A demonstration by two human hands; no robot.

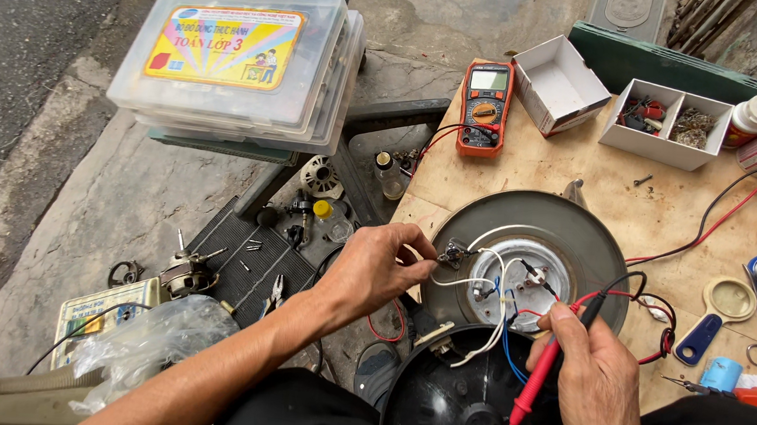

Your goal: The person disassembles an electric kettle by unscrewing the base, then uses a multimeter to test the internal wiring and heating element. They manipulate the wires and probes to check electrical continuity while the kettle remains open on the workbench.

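Pinching a small metal terminal part (453,255) on the round grey metal appliance base (570,237), the left hand (375,269) is clenched around it. The right hand (596,383) grips red and black meter probes (554,354), tips near the white wires (488,285). An orange multimeter (485,108) lies well apart on the wooden table (574,172).

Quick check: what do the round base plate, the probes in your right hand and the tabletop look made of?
Round base plate: likely metal, dull grey and scuffed, with a brighter silvery centre. Probes: red and black moulded plastic, smooth, held in the right hand. Tabletop: pale plywood or board, unfinished and stained.
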